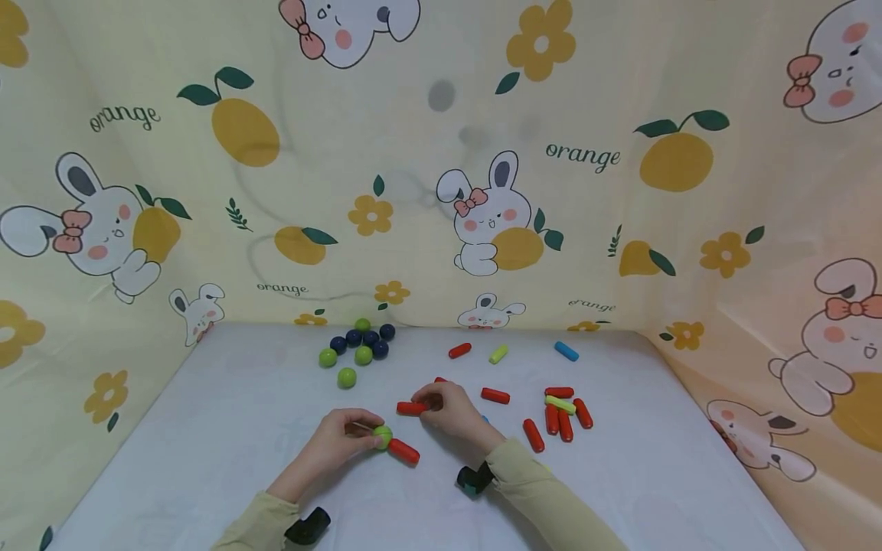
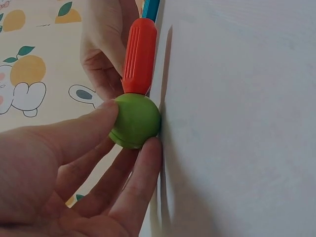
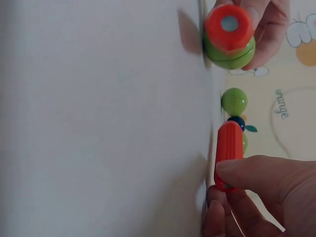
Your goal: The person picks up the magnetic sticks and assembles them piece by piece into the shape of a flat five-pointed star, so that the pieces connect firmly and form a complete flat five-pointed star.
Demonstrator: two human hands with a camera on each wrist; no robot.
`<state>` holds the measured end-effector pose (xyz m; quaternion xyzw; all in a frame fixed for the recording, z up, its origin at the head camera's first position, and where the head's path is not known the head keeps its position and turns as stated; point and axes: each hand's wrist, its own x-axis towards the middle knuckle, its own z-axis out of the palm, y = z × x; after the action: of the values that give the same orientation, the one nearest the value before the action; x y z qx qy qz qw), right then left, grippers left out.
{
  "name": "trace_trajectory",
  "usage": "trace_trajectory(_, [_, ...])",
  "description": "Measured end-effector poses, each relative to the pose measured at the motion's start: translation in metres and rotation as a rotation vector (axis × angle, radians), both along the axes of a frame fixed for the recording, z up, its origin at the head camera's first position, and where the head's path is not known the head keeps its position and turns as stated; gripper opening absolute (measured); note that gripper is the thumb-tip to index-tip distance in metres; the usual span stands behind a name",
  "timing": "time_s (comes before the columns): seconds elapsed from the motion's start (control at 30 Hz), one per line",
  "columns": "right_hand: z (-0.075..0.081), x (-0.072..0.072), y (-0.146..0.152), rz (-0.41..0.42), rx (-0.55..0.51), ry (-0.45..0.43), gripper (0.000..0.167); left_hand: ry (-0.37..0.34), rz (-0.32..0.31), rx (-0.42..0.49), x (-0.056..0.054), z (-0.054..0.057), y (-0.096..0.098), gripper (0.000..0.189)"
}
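Observation:
My left hand (image 1: 336, 444) pinches a green ball (image 1: 382, 438) between thumb and fingers, low over the table. A red ribbed rod (image 1: 404, 451) sticks out from that ball toward the right; its free end shows a grey round disc (image 3: 229, 23) in the right wrist view. My right hand (image 1: 451, 411) pinches a second red rod (image 3: 229, 148) by one end, the other end pointing left. The two red rods are apart. Partly hidden behind my right hand lie a red rod (image 1: 439, 380) and a blue piece (image 1: 485, 418).
Green balls (image 1: 347, 377) and dark blue balls (image 1: 370, 338) cluster at the back left. Several red rods (image 1: 565, 425) with a yellow-green rod (image 1: 560, 405) lie at the right. A blue rod (image 1: 566, 351) is farther back. Patterned cloth (image 1: 413, 252) walls the table (image 1: 241, 398).

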<state>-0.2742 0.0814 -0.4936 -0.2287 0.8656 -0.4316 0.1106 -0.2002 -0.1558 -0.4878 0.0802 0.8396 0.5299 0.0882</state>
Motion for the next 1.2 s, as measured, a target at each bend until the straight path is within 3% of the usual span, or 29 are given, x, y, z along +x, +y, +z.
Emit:
trace_trajectory(0.7, [0.005,0.026,0.006,0.099,-0.071,-0.088,0.026,0.028,-0.012,0.018,0.001,0.002,-0.002,0.031])
trace_trajectory(1.2, [0.003,0.023,0.002,0.08,-0.109,-0.087,0.025,0.016,-0.026,-0.02,-0.002,0.003,-0.002,0.03])
